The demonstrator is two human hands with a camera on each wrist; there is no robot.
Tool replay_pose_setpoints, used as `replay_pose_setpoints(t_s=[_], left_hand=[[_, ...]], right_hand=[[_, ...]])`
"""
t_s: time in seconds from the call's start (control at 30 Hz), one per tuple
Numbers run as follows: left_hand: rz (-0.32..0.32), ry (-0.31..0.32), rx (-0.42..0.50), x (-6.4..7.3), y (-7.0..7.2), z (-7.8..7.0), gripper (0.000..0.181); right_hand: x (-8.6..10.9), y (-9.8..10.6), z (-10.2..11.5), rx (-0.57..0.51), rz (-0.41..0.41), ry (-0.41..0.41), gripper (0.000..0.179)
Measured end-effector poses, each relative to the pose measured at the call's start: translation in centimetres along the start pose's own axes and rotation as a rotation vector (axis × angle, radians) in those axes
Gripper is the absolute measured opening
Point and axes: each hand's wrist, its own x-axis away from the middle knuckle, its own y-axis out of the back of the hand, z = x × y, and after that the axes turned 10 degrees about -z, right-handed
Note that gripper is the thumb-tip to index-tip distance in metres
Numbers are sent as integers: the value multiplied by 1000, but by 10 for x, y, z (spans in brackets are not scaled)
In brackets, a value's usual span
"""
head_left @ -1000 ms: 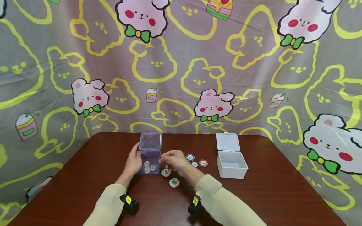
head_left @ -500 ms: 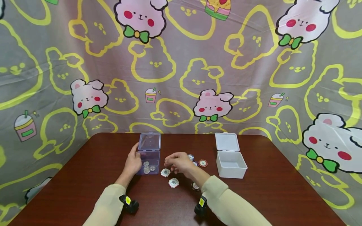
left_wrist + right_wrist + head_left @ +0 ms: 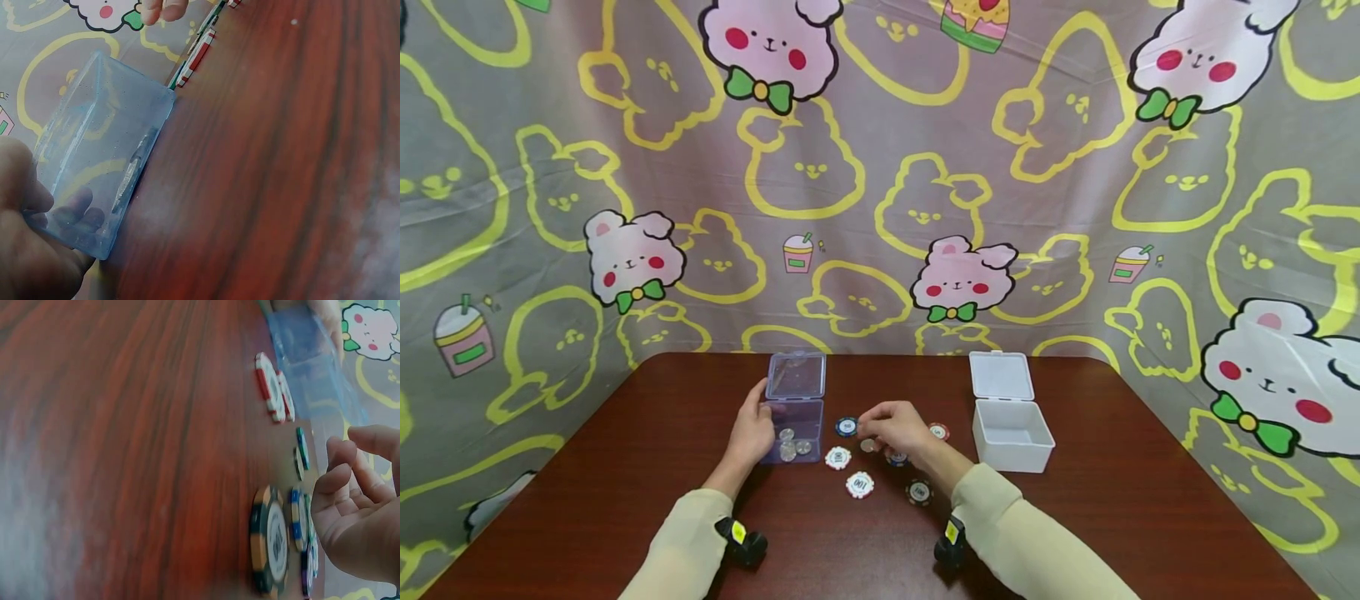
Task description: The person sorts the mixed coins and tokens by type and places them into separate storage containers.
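Note:
My left hand (image 3: pixel 754 427) grips the left side of a clear bluish plastic box (image 3: pixel 811 421), its fingers showing through the wall in the left wrist view. The lid (image 3: pixel 796 375) stands raised behind, and a few silver coins (image 3: pixel 787 450) lie inside. To the right of that box, my right hand (image 3: pixel 897 427) hovers over the table with loosely bent fingers and nothing seen between them in the right wrist view. Below its fingertips a coin (image 3: pixel 299 464) lies on the table, beside a blue poker chip (image 3: pixel 846 427).
Two white-and-red poker chips (image 3: pixel 860 484) lie in front of the clear box. A dark chip (image 3: pixel 919 492), a blue-edged chip (image 3: pixel 896 457) and a red chip (image 3: pixel 938 431) lie around my right hand. A white box (image 3: pixel 1013 450) stands at the right, lid raised.
My right hand has moved right, away from the clear box's edge, uncovering the blue chip, the coin and the dark chip. My left hand stays on the box.

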Motion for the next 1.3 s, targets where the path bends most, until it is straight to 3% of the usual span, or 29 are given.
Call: replay_pose_setpoints(t_s=[0.17,0.47,0.67,0.9,1.3], left_hand=[[7,8,-2,0,0,1,51],[5,16,3,1,0,-1,51],[20,33,-2,1,1,-1,51],[10,17,7,1,0,-1,51],[5,24,15,0,-1,0,51]], right_hand=[[-1,5,-3,168,-18,111,14],[0,9,-3,531,16,323,19],[1,9,-2,668,37,430,19],[0,8,1,768,75,462,18],[0,8,6,815,88,453,8]])
